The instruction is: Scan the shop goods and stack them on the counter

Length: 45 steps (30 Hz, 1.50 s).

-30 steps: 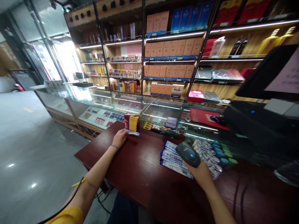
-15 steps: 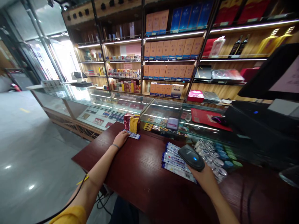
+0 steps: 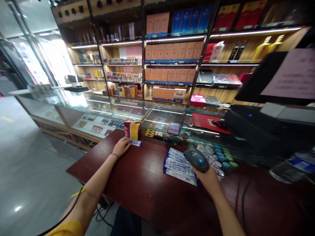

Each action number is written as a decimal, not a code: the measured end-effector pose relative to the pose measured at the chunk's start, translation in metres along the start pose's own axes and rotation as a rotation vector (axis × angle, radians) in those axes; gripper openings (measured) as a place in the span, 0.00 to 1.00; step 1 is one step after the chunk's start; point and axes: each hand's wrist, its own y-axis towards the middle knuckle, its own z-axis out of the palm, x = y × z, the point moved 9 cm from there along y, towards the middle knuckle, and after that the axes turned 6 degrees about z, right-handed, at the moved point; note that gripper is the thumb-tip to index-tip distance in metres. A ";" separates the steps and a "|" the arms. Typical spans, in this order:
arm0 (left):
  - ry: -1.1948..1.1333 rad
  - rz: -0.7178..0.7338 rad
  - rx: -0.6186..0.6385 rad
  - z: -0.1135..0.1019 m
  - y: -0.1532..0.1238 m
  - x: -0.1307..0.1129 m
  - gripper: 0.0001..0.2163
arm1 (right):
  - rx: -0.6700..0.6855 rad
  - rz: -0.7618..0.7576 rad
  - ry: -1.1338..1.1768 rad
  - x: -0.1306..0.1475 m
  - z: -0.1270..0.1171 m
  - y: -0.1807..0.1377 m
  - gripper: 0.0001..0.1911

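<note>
My left hand [image 3: 121,147] lies low on the brown desk, its fingers closed over the left end of a blue-and-white stick packet [image 3: 136,143]. Directly behind that packet stands a stack of red and yellow packets [image 3: 134,130]. In my right hand [image 3: 208,178] is a black barcode scanner [image 3: 197,159] with a blue light lit on top. Below the scanner's head, several blue-and-white stick packets [image 3: 177,164] lie fanned out and overlapping on the desk. The scanner hides part of them.
Round silver, blue and green cans [image 3: 221,157] stand in rows to the right. Behind the desk runs a glass display counter [image 3: 115,108]. A dark monitor [image 3: 248,88] and a plastic bottle [image 3: 287,170] are at the right. A black cable [image 3: 76,205] crosses my left forearm.
The view has turned slightly right, so things appear shifted left and more of the monitor and bottle shows. Both hands keep about the same places over the packets.
</note>
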 end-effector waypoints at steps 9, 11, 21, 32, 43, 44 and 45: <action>-0.213 0.187 0.004 0.046 0.023 -0.145 0.16 | 0.087 -0.006 0.072 0.009 -0.021 0.006 0.23; -0.261 0.232 0.052 0.066 0.027 -0.183 0.16 | 0.103 -0.003 0.072 0.008 -0.023 0.006 0.23; -0.276 0.384 0.356 0.128 0.041 -0.276 0.14 | 0.072 -0.021 0.062 0.008 -0.029 0.005 0.20; -0.350 0.285 0.209 0.111 0.040 -0.269 0.08 | 0.030 -0.045 0.135 0.006 -0.029 0.003 0.21; -1.649 -0.572 0.118 0.103 0.031 -0.191 0.19 | 0.070 -0.054 0.171 0.005 -0.003 -0.001 0.26; -1.769 -0.621 0.167 0.106 0.027 -0.191 0.17 | 0.067 -0.049 0.167 0.004 0.000 -0.001 0.26; -1.861 -0.652 0.197 0.108 0.023 -0.191 0.16 | 0.064 -0.041 0.160 0.002 0.003 -0.002 0.27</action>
